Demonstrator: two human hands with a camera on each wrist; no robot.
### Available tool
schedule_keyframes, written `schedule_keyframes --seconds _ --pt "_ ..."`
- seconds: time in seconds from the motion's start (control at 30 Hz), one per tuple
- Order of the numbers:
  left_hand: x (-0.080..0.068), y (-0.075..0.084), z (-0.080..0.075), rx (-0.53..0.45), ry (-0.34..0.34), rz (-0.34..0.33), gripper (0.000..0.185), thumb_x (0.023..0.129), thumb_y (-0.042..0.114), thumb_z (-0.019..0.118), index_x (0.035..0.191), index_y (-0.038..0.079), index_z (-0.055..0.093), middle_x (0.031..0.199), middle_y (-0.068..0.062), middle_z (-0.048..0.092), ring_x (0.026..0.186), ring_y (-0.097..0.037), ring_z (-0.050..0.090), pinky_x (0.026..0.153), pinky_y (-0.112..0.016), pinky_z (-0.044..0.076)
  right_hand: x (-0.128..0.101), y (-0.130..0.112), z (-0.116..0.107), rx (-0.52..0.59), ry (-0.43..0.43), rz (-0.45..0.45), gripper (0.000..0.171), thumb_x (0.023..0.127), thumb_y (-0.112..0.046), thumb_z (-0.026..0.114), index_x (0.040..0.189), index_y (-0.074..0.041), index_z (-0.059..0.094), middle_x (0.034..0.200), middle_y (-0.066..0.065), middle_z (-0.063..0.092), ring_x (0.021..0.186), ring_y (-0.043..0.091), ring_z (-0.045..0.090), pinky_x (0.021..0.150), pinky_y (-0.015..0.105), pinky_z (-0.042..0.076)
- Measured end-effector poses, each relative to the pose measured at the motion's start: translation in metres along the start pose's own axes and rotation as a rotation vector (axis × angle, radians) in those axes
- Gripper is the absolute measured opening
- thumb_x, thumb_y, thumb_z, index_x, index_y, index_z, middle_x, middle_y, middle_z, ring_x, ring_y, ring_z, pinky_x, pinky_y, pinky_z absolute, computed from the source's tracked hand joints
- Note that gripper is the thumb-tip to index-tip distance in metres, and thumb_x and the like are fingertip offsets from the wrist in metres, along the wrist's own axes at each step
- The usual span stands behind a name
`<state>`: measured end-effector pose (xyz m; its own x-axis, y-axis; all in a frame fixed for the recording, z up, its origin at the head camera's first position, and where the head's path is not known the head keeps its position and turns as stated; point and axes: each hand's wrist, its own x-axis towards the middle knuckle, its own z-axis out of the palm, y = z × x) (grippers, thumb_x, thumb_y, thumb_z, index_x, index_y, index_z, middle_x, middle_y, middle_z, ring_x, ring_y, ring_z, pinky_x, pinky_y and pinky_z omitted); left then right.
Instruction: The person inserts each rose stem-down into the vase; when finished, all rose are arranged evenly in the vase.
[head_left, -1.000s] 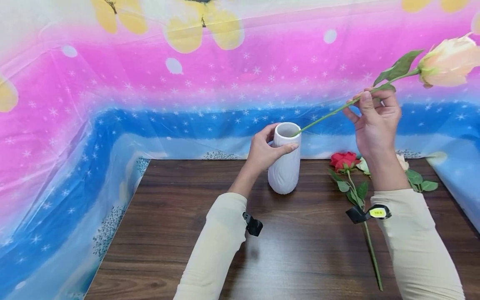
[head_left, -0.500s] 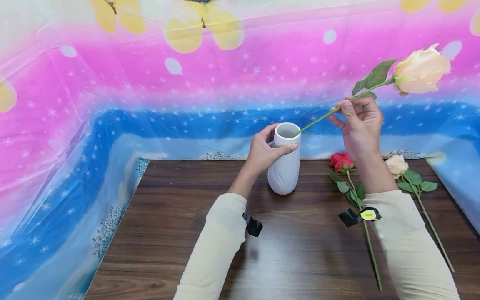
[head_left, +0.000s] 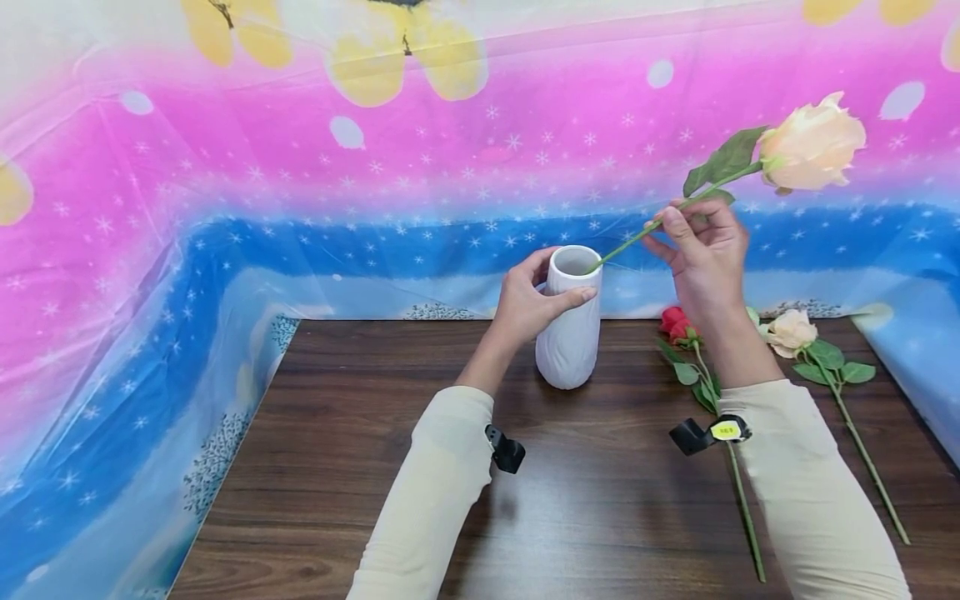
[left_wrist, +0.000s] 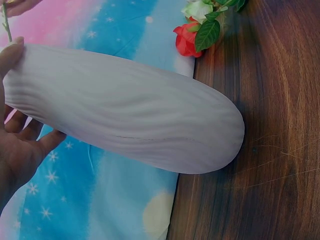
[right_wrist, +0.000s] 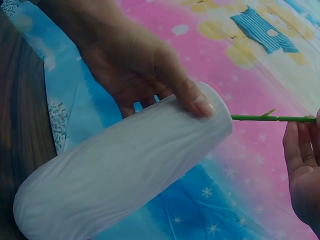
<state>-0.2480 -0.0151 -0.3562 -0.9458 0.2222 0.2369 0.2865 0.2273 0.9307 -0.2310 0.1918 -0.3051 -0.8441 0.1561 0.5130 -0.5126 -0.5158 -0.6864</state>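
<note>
no readable writing. left hand point(head_left: 528, 304) grips white vase point(head_left: 570, 333); right hand point(head_left: 701, 258) pinches peach rose point(head_left: 813, 150) stem. head view alone shows the bloom.

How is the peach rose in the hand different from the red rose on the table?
The peach rose is held up in the air by the right hand, stem slanting into the white vase; the red rose lies flat on the table, untouched. The peach bloom looks bigger than the red one. Both have green stems and leaves.

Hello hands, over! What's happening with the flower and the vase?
Left hand grips white vase. Right hand pinches peach rose stem, tip at vase mouth. Nothing blocking; two roses lie aside.
</note>
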Motion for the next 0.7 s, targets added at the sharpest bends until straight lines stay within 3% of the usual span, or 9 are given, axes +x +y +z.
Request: schedule_keyframes --seconds 0.2,0.53,0.7 --pt "0.0 0.0 0.0 -0.003 0.0 -0.001 0.069 0.082 0.029 0.086 0.143 0.016 0.056 0.132 -0.006 0.066 0.124 -0.024 0.065 0.101 -0.042 0.058 -0.002 0.004 0.003 -0.039 -0.025 0.011 0.014 0.096 0.004 0.062 0.094 -0.007 0.071 0.09 0.004 0.074 0.084 0.014 0.073 0.078 0.029 0.064" --pt "-0.001 0.0 0.0 -0.017 -0.007 -0.002 0.071 0.082 0.028 0.086 0.145 0.014 0.055 0.133 -0.006 0.066 0.124 -0.024 0.065 0.101 -0.043 0.058 -0.005 0.016 0.003 -0.201 -0.088 -0.001 0.024 0.097 0.007 0.058 0.096 -0.013 0.072 0.089 -0.001 0.075 0.086 0.01 0.073 0.083 0.028 0.063" --pt "-0.001 0.001 -0.001 -0.013 -0.011 0.014 0.07 0.083 0.028 0.085 0.144 0.014 0.055 0.132 -0.007 0.066 0.124 -0.024 0.065 0.102 -0.043 0.057 -0.008 0.022 0.003 -0.286 -0.108 0.01 0.007 0.095 -0.002 0.066 0.093 -0.008 0.07 0.093 -0.004 0.075 0.088 0.008 0.073 0.083 0.027 0.063"
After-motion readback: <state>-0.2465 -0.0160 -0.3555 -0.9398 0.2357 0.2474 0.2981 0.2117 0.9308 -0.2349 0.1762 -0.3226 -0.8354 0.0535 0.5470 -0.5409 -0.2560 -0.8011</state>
